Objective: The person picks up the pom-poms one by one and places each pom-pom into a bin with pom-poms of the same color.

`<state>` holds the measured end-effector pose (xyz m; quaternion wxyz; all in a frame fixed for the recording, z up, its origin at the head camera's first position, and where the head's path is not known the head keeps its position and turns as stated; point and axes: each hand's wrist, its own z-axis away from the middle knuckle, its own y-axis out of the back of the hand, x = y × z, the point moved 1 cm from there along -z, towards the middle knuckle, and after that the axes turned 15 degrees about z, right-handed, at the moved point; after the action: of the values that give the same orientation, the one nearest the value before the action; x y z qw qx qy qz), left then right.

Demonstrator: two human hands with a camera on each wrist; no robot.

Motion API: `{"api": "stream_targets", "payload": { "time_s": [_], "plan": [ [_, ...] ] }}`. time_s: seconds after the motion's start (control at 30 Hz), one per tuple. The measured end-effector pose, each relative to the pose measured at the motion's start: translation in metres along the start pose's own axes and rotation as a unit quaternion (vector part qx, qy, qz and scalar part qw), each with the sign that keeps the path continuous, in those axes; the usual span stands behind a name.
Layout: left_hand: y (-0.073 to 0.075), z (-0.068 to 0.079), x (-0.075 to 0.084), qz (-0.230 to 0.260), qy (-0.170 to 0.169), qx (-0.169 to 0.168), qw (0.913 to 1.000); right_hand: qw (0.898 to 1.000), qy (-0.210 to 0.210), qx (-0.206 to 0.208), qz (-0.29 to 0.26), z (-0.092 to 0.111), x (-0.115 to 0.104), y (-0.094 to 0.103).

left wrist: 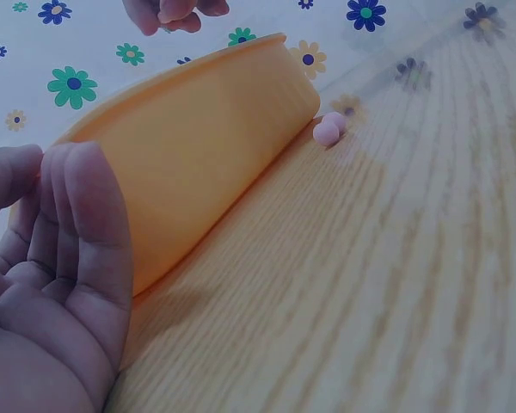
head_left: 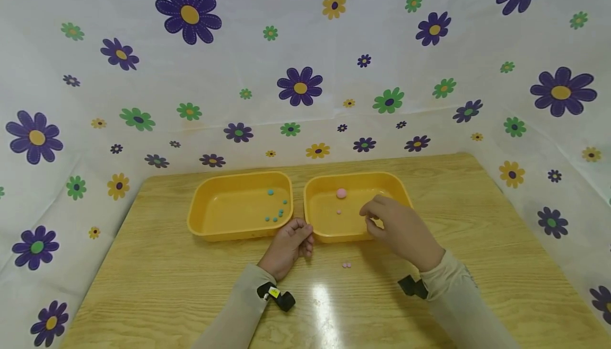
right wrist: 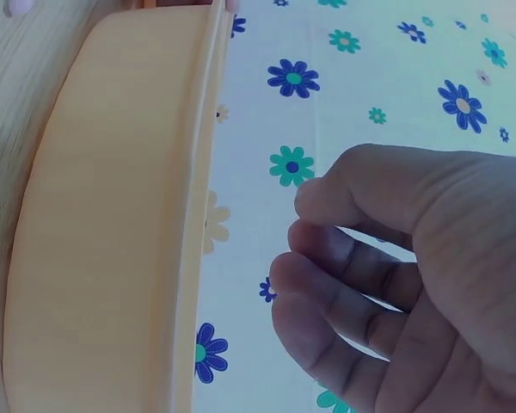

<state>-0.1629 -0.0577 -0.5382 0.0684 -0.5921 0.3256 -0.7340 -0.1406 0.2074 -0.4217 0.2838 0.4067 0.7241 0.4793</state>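
Thumb and fingers of my left hand (head_left: 288,245) pinch the near left corner of the right-hand yellow tray (head_left: 329,238), also seen in the left wrist view. Over that tray's right side hovers my right hand (head_left: 401,227), its fingers loosely bent; in the right wrist view no object shows between thumb and fingertips (right wrist: 297,323). Inside the tray lie a larger pink ball (head_left: 341,193) and a small pink ball (head_left: 339,211). Two more small pink balls (head_left: 346,265) sit side by side on the table before it.
A second yellow tray (head_left: 215,232) stands at the left, with several blue-green balls (head_left: 280,212) in its right half. Both trays rest on a wood-grain table (head_left: 157,280). White flower-printed cloth (head_left: 229,62) surrounds the table at back and sides.
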Motion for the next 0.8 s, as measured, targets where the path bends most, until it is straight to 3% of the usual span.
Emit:
{"api": "stream_targets", "payload": {
  "time_s": [0.17,0.8],
  "plan": [
    [0.0002,0.0,-0.0002,0.0,0.002,-0.001,1.0,1.0,-0.005,0.009,0.007,-0.0001,0.0008,-0.0005],
    [0.0006,-0.0002,-0.0004,0.001,0.002,-0.003,1.0,0.999,-0.034,-0.026,0.003,-0.0024,0.0008,-0.0034]
  ]
}}
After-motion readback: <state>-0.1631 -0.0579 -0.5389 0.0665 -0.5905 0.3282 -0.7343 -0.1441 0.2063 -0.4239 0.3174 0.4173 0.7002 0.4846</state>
